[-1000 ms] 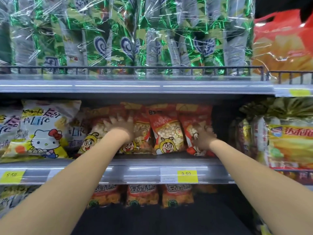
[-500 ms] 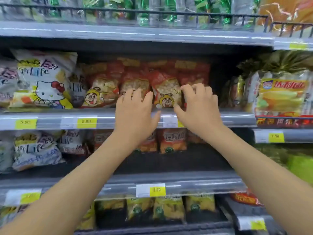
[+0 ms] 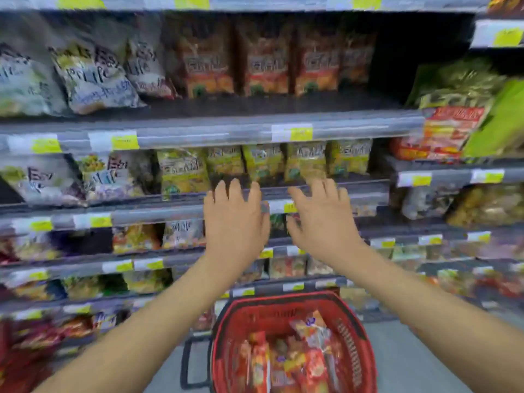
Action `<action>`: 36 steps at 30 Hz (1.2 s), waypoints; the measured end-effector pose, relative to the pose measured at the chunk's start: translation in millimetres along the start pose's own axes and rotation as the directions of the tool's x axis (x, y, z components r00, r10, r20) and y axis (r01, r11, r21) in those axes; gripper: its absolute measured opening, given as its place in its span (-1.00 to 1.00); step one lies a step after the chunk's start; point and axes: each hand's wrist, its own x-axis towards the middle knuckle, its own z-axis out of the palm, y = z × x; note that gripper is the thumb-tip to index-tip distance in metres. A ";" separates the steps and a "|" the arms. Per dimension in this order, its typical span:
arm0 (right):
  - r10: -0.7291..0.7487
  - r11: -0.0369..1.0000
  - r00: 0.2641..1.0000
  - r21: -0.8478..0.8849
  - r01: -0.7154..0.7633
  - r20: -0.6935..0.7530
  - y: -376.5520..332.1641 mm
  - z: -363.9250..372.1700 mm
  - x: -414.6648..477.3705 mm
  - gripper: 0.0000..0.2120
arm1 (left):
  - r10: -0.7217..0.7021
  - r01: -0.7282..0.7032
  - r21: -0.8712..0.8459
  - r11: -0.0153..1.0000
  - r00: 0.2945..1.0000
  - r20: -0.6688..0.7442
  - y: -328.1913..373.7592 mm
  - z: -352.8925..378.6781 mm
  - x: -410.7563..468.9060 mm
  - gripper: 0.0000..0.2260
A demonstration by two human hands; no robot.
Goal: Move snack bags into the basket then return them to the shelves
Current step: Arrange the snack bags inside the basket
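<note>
1. While both hands hang in front of the shelves, neither holds anything. The left hand [image 3: 235, 219] and the right hand [image 3: 320, 219] are released, fingers straight and spread, side by side before the front edge of a shelf [image 3: 158, 215] carrying yellow-green bags [image 3: 263, 163].
2. The snack bags [image 3: 289, 361] lie heaped inside the red basket [image 3: 219, 336], low down by the foot of the shelves.
3. From the hands, the basket lies straight down and back toward the person, between the two forearms. Its long axis seems to run from the person toward the shelves, though its near rim is cut off by the view.
4. I judge the right hand nearer, being more squarely above the basket's far rim. The left hand hangs over its left rim.
5. Blur hides which bag lies uppermost.
</note>
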 end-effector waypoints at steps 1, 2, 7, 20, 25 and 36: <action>0.009 1.000 0.996 0.015 -0.010 0.085 -7.6 15.6 -25.2 -0.57 | 0.004 -0.003 -0.010 1.000 0.996 0.089 -1.1 16.7 -24.9 -0.47; 0.020 0.999 0.984 0.035 -0.027 0.177 -14.1 31.4 -50.8 -0.58 | 0.014 -0.011 -0.019 1.000 0.986 0.164 -1.9 34.1 -49.6 -0.47; 0.080 0.990 0.761 0.038 -0.136 0.644 -31.8 109.5 -179.4 -0.50 | 0.004 0.008 -0.022 1.000 0.861 0.508 -0.4 118.8 -169.4 -0.43; 0.214 0.909 0.159 -0.137 -0.394 0.964 -13.0 261.9 -374.3 -0.45 | 0.007 0.125 -0.069 0.990 0.440 0.898 32.8 309.3 -342.0 -0.38; 0.227 0.899 0.101 -0.169 -0.405 0.969 4.9 333.0 -395.3 -0.41 | -0.027 0.174 -0.033 0.984 0.335 0.942 49.8 387.4 -361.2 -0.35; 0.119 0.961 0.317 -0.028 -0.276 0.941 33.0 510.8 -396.6 -0.45 | -0.237 0.392 0.090 0.915 0.345 0.908 70.9 593.3 -359.4 -0.20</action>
